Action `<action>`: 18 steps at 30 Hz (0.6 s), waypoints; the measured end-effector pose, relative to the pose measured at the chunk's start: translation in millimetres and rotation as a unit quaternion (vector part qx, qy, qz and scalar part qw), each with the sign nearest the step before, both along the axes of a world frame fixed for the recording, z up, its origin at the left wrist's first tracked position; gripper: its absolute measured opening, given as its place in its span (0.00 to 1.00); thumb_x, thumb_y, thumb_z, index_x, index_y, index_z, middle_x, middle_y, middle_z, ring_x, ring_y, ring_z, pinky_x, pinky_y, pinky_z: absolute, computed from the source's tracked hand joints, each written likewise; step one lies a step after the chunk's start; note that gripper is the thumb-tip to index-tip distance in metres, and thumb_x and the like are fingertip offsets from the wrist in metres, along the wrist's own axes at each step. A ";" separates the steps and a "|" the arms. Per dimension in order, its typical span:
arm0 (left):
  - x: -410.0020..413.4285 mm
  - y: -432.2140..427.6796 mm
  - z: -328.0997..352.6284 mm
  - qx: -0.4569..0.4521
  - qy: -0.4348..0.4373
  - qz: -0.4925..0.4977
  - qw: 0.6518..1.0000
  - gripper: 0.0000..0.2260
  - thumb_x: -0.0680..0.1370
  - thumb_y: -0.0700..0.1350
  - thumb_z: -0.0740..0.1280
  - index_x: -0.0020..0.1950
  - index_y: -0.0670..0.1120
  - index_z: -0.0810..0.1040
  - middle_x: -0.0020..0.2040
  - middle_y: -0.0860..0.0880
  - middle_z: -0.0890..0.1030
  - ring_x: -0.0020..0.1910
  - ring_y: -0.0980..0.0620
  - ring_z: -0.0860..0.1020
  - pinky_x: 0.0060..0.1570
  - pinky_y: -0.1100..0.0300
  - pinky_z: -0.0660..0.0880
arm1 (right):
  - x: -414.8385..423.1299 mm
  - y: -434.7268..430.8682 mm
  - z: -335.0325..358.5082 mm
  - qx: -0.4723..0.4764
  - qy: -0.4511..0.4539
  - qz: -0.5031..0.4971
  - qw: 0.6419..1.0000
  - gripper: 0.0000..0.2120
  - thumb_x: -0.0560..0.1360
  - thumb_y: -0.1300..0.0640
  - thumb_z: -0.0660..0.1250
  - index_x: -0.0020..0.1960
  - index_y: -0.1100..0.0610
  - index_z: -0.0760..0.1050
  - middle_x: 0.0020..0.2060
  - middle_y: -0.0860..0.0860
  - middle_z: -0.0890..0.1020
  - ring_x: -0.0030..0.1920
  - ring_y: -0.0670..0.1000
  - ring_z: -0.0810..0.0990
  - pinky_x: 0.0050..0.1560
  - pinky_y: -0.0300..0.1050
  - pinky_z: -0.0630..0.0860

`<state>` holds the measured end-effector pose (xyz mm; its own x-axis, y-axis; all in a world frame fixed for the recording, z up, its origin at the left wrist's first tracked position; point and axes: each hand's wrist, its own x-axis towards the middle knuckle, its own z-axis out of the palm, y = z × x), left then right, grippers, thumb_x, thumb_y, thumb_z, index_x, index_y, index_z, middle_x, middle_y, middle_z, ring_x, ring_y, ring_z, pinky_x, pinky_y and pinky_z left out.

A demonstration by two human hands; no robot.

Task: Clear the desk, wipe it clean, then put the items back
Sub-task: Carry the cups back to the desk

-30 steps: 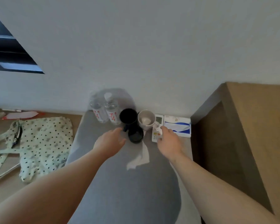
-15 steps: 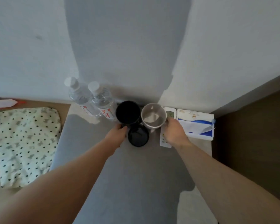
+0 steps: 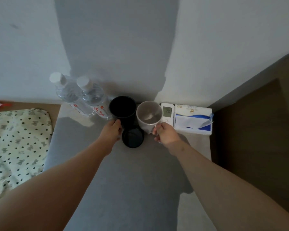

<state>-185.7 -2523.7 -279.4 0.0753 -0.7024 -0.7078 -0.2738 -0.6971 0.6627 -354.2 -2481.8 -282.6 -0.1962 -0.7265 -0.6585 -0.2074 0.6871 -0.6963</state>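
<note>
Head view: left hand [image 3: 113,130] curls round tall black cup [image 3: 123,109]; right hand [image 3: 165,134] pinches white ceramic mug [image 3: 148,114] by its handle, at the worktop's [image 3: 123,180] 12 o'clock edge. Recommend lifting vertically, clearing round black lid [image 3: 133,138] at 6 o'clock.

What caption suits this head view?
Left hand grips the black cup, right hand holds the white mug by its handle, on the desk.

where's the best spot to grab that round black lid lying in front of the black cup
Probably by the rim, from above on the near side. The black lid lies flat on the desk, low and round, so pinch across its edge. The black cup in the left hand stands right behind it, and the right hand on the white mug crowds its right.
</note>
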 end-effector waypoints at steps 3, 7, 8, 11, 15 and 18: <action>5.4 7.0 13.4 -0.020 -0.020 -0.011 1.000 0.12 0.82 0.44 0.54 0.40 0.48 0.68 0.36 0.48 0.71 0.36 0.52 0.69 0.37 0.59 0.67 | 5.6 9.9 16.0 -0.035 -0.030 -0.028 0.999 0.15 0.83 0.62 0.51 0.38 0.55 0.66 0.33 0.50 0.71 0.31 0.46 0.68 0.27 0.30 0.66; 11.9 25.6 42.5 -0.055 -0.023 -0.024 0.998 0.11 0.82 0.45 0.55 0.40 0.47 0.68 0.36 0.47 0.71 0.36 0.51 0.69 0.38 0.58 0.67 | 9.1 29.3 46.2 -0.054 -0.049 -0.078 0.994 0.13 0.82 0.59 0.52 0.40 0.56 0.67 0.34 0.49 0.72 0.34 0.46 0.68 0.35 0.36 0.68; 12.9 31.5 52.7 -0.064 -0.022 -0.025 0.997 0.11 0.82 0.45 0.55 0.40 0.47 0.69 0.36 0.47 0.72 0.37 0.50 0.70 0.38 0.58 0.67 | 10.5 35.7 57.8 -0.059 -0.067 -0.097 0.991 0.13 0.83 0.58 0.52 0.41 0.56 0.67 0.34 0.49 0.71 0.33 0.45 0.67 0.34 0.34 0.67; 14.4 50.3 87.6 -0.100 -0.025 -0.030 0.994 0.11 0.82 0.44 0.56 0.40 0.46 0.69 0.36 0.46 0.72 0.37 0.49 0.70 0.38 0.57 0.67 | 14.3 56.5 91.8 -0.097 -0.088 -0.148 0.980 0.14 0.83 0.55 0.52 0.39 0.54 0.66 0.35 0.47 0.70 0.34 0.44 0.67 0.38 0.35 0.66; 11.2 83.4 144.2 -0.155 0.006 -0.022 0.988 0.11 0.82 0.43 0.57 0.39 0.45 0.69 0.36 0.46 0.72 0.37 0.50 0.70 0.38 0.58 0.67 | 15.9 91.4 144.5 -0.145 -0.083 -0.191 0.967 0.14 0.82 0.52 0.54 0.38 0.53 0.66 0.33 0.47 0.70 0.35 0.45 0.67 0.44 0.42 0.66; 10.7 110.5 184.6 -0.177 0.028 -0.028 0.983 0.12 0.82 0.44 0.57 0.38 0.46 0.70 0.37 0.46 0.74 0.37 0.49 0.72 0.42 0.56 0.68 | 15.5 125.4 191.9 -0.170 -0.075 -0.204 0.961 0.15 0.82 0.53 0.53 0.38 0.55 0.66 0.32 0.49 0.69 0.35 0.47 0.67 0.42 0.43 0.66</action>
